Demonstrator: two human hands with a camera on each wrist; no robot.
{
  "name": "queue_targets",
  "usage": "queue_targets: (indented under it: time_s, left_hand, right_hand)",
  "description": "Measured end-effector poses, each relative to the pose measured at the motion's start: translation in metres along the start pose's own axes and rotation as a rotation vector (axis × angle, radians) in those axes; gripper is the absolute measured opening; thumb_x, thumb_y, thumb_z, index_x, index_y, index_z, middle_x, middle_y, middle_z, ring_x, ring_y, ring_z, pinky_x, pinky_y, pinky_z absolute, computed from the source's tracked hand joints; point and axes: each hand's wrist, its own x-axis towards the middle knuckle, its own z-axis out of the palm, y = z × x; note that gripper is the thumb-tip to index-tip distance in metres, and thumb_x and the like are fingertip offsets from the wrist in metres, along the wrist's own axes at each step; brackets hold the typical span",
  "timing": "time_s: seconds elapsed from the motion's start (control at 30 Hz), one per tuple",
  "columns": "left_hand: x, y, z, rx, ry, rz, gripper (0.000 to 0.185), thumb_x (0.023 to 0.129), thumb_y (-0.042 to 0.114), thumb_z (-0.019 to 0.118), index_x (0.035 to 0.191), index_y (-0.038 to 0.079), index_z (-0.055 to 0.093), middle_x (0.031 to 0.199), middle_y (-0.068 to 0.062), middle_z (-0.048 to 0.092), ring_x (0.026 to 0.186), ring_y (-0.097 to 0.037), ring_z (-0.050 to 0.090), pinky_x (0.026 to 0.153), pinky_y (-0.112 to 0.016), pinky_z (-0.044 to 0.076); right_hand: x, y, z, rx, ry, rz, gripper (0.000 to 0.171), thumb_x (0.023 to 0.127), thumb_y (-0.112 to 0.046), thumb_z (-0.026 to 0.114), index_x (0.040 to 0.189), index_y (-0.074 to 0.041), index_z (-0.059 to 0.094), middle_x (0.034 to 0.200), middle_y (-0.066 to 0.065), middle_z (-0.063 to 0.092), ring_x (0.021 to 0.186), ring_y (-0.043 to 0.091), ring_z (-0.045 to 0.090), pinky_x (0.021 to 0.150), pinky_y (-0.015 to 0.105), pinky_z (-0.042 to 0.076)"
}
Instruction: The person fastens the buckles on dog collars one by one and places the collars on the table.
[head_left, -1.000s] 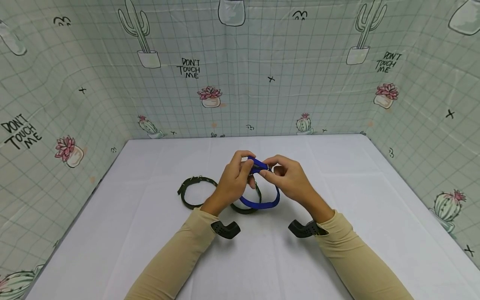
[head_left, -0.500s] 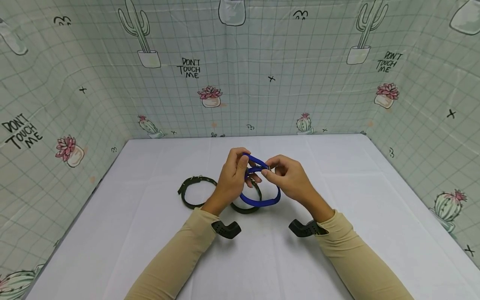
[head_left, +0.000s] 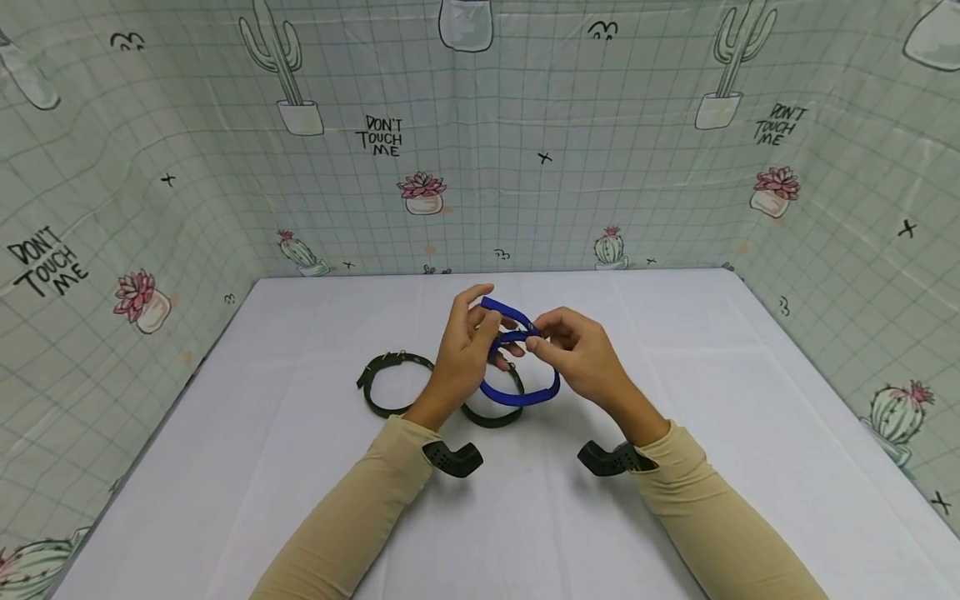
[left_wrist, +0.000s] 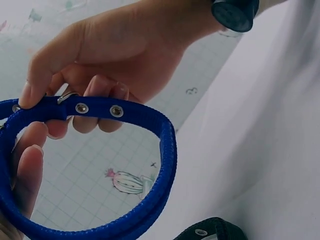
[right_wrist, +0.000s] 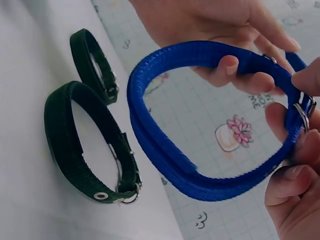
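A blue pet collar with metal eyelets is held up above the table, looped into a ring. My left hand grips its band between the thumb and curled fingers, with the index finger stretched out. At the buckle, my right hand pinches the strap with thumb and fingers. The collar's free end arcs up from the buckle toward the left hand. Behind the left hand lie two dark green collars, one left of the wrist and another partly hidden under the blue ring.
Both green collars stand on edge as fastened rings on the white table. A patterned cloth wall rises along the back and sides. Each wrist wears a black camera mount.
My left hand has shifted slightly up and left, its index finger straightening. The blue strap's free end has spread away from the buckle into a wider arc. The right hand stays nearly still.
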Motion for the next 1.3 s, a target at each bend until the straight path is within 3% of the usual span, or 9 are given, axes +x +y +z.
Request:
queue_targets:
  time_s: [0.13, 0.23, 0.43, 0.63, 0.9, 1.1, 1.3]
  left_hand:
    - [-0.001, -0.008, 0.001, 0.046, -0.005, 0.010, 0.031, 0.104, 0.005, 0.052, 0.133, -0.002, 0.043, 0.117, -0.021, 0.057, 0.082, -0.032, 0.068, 0.069, -0.057, 0.055]
    - [-0.001, -0.014, 0.002, 0.114, 0.007, 0.050, 0.019, 0.102, 0.008, 0.059, 0.118, -0.002, 0.057, 0.113, -0.014, 0.059, 0.079, -0.026, 0.068, 0.068, -0.051, 0.056]
    - [-0.001, -0.021, 0.004, 0.195, 0.022, 0.132, 0.018, 0.102, 0.015, 0.060, 0.115, 0.006, 0.070, 0.106, -0.006, 0.058, 0.073, -0.018, 0.066, 0.061, -0.036, 0.055]
    - [-0.002, -0.020, 0.005, 0.247, -0.002, 0.144, 0.024, 0.104, 0.018, 0.057, 0.118, 0.007, 0.073, 0.105, -0.003, 0.058, 0.074, -0.016, 0.064, 0.064, -0.038, 0.055]
    - [-0.002, -0.018, 0.008, 0.303, -0.032, 0.165, 0.026, 0.104, 0.013, 0.056, 0.125, 0.007, 0.070, 0.109, -0.007, 0.059, 0.070, -0.033, 0.061, 0.061, -0.028, 0.052]
    - [-0.001, -0.017, 0.006, 0.383, -0.049, 0.180, 0.027, 0.106, 0.014, 0.053, 0.126, 0.008, 0.070, 0.106, -0.004, 0.058, 0.067, -0.016, 0.059, 0.060, -0.028, 0.051]
    - [0.000, -0.012, 0.005, 0.455, -0.058, 0.119, 0.028, 0.107, 0.019, 0.050, 0.125, 0.011, 0.070, 0.107, -0.001, 0.057, 0.078, -0.013, 0.055, 0.067, -0.030, 0.050]
  right_hand:
    - [0.000, 0.003, 0.001, 0.078, 0.036, -0.008, 0.017, 0.095, -0.005, 0.068, 0.110, 0.002, 0.064, 0.093, 0.012, 0.067, 0.077, 0.017, 0.062, 0.069, 0.026, 0.051]
    - [0.000, 0.005, 0.001, 0.138, 0.059, -0.015, 0.018, 0.097, -0.008, 0.067, 0.111, 0.003, 0.063, 0.099, 0.014, 0.067, 0.090, 0.021, 0.068, 0.082, 0.031, 0.055]
    - [0.000, 0.005, 0.000, 0.156, 0.063, 0.002, 0.017, 0.097, -0.011, 0.067, 0.110, -0.001, 0.064, 0.098, 0.013, 0.067, 0.089, 0.024, 0.068, 0.081, 0.032, 0.055]
    - [0.001, 0.003, -0.005, 0.137, 0.046, 0.031, 0.017, 0.098, -0.013, 0.067, 0.111, -0.001, 0.064, 0.101, 0.012, 0.065, 0.090, 0.026, 0.067, 0.079, 0.030, 0.054]
    - [0.002, 0.001, -0.009, 0.144, 0.073, 0.025, 0.018, 0.096, -0.012, 0.068, 0.108, 0.001, 0.068, 0.104, 0.012, 0.063, 0.086, 0.020, 0.070, 0.077, 0.027, 0.055]
    - [0.003, 0.000, -0.013, 0.114, 0.029, 0.038, 0.017, 0.095, -0.011, 0.070, 0.107, 0.000, 0.069, 0.105, 0.012, 0.066, 0.087, 0.021, 0.071, 0.082, 0.030, 0.056]
    - [0.003, -0.002, -0.017, 0.071, -0.019, 0.087, 0.023, 0.095, -0.018, 0.072, 0.113, -0.005, 0.069, 0.105, 0.010, 0.065, 0.083, 0.025, 0.071, 0.079, 0.033, 0.054]
